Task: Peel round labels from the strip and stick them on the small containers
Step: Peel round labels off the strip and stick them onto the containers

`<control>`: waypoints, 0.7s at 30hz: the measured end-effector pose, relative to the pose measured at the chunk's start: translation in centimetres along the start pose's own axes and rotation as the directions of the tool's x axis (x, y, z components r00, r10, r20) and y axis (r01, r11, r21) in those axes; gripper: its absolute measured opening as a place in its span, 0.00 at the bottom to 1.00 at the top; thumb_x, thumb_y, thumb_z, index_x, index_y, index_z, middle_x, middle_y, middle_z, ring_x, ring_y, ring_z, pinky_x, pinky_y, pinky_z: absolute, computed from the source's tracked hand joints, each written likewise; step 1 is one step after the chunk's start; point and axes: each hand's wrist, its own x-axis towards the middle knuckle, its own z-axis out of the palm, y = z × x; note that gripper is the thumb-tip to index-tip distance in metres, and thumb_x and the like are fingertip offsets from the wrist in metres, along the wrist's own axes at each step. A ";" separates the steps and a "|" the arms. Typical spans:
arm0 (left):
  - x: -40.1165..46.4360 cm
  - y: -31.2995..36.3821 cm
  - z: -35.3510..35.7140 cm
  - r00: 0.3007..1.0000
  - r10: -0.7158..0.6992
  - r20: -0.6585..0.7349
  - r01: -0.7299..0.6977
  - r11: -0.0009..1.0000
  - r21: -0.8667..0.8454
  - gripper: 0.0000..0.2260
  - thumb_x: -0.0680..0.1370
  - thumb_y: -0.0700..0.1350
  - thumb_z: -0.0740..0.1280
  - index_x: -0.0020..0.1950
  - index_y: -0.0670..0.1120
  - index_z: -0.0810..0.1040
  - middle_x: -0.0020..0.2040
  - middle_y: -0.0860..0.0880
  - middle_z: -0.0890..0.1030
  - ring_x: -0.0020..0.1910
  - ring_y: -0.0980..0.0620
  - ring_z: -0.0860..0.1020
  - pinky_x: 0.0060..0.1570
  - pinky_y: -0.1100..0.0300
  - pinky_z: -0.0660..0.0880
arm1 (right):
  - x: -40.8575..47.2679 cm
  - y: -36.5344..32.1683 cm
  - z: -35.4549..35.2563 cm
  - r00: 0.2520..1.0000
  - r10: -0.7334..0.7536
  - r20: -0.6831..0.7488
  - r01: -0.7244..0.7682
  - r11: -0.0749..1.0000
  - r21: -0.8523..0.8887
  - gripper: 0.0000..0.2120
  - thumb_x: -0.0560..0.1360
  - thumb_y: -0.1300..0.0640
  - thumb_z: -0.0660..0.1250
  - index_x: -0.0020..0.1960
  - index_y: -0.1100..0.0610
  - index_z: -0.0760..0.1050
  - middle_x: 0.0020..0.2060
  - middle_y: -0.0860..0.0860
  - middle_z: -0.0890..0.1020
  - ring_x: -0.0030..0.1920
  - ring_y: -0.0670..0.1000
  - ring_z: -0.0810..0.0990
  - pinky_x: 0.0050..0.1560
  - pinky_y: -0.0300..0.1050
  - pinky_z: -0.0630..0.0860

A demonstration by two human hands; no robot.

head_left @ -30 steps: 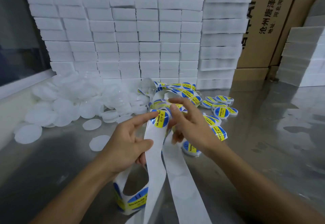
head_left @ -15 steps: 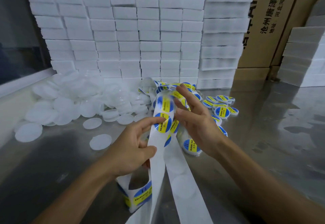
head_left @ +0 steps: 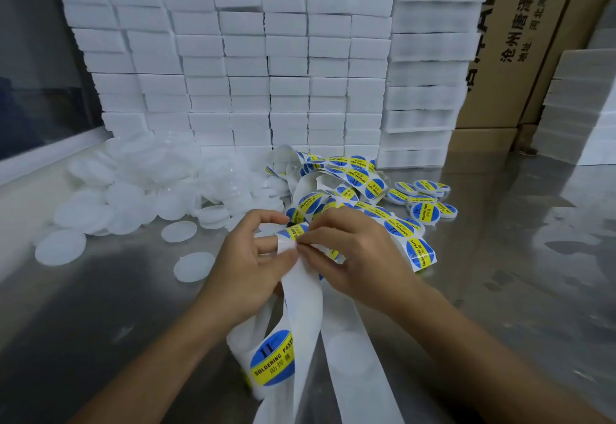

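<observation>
Label strip (head_left: 301, 293) runs from a loose tangle mid-table down toward the camera, white backing side up, folded over the left index finger. One view only, head cam.

Left hand (head_left: 248, 267) grips the strip, thumb pinching the backing against curled fingers. Right hand (head_left: 356, 253) pinches the edge of one round blue-yellow label (head_left: 293, 231) right at the fold, fingertips touching the left thumb. Both hands are just above the table, centre frame.

Counts: two hands, one strip, one label being picked. One more label (head_left: 272, 358) reads "SOLDERING PASTE" on the lower loop below the left wrist. Roughly eight labelled containers (head_left: 422, 212) in a cluster right of the tangle; exact count unclear, some overlap. Blank white containers (head_left: 160, 190) are a heap on the left, too many and too blurred to count; three lie apart near the hands, the closest one (head_left: 195, 267) just left of the left hand.

Edges: metal table (head_left: 500, 273) has open surface right of the hands and lower left. White foam-block wall (head_left: 266, 73) closes off the back, cardboard boxes (head_left: 520, 40) behind it, another white stack (head_left: 580, 107) at far right.

Versus 0.5 s ago: the fold with the label has dropped lower and the right hand has closed in from open fingers to a pinch on the label edge.
</observation>
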 end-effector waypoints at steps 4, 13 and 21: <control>-0.1 -0.4 0.0 0.991 0.137 0.001 -0.136 0.979 0.152 0.16 0.77 0.34 0.67 0.55 0.55 0.73 0.36 0.43 0.83 0.33 0.42 0.82 0.31 0.52 0.78 | 0.1 -0.2 0.0 0.998 -0.046 0.034 0.049 0.995 -0.092 0.03 0.74 0.60 0.72 0.44 0.60 0.83 0.40 0.54 0.83 0.38 0.57 0.81 0.36 0.52 0.76; 0.0 -1.0 -0.3 0.971 0.232 0.063 -0.240 0.920 0.309 0.21 0.76 0.31 0.64 0.57 0.58 0.71 0.29 0.51 0.61 0.25 0.52 0.65 0.26 0.60 0.64 | 0.4 -0.6 -0.1 0.992 -0.055 0.116 0.078 0.976 -0.204 0.07 0.76 0.61 0.68 0.41 0.62 0.80 0.37 0.56 0.81 0.36 0.58 0.79 0.35 0.52 0.74; -0.5 -0.1 -0.1 0.965 0.232 0.124 -0.261 0.909 0.326 0.21 0.76 0.31 0.63 0.58 0.57 0.70 0.30 0.46 0.66 0.26 0.54 0.71 0.28 0.62 0.67 | 0.5 -1.3 -0.3 0.991 0.052 0.126 -0.030 0.985 -0.172 0.04 0.73 0.61 0.69 0.41 0.61 0.78 0.35 0.54 0.78 0.32 0.56 0.75 0.34 0.48 0.71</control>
